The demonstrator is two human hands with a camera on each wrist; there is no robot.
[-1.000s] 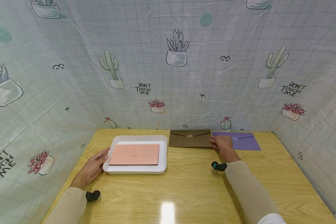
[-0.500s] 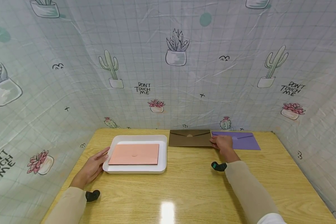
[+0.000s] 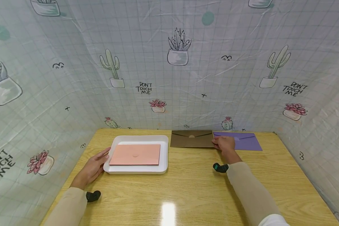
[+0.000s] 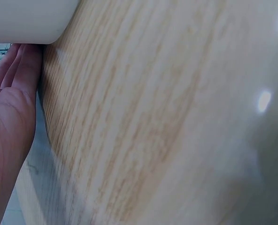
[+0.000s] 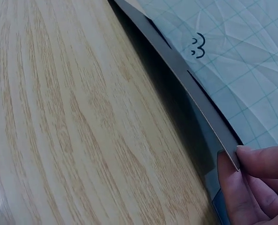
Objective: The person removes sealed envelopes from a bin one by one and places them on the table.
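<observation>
Head view: brown envelope pickup, apparently; far side, right of white tray.
Right hand pinches its right end; left hand, fingers straight, touches tray. Next likely needs: level lift.

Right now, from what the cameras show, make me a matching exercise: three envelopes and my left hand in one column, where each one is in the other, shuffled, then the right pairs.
Column one:
1. Pink envelope
2. Brown envelope
3. Purple envelope
4. Left hand

Column two:
A. Farthest right of the three envelopes
B. At the outer left side of the white tray
C. Lying inside the tray
D. Pinched near its right end by the right hand

Right pairs: 1-C, 2-D, 3-A, 4-B.
</observation>
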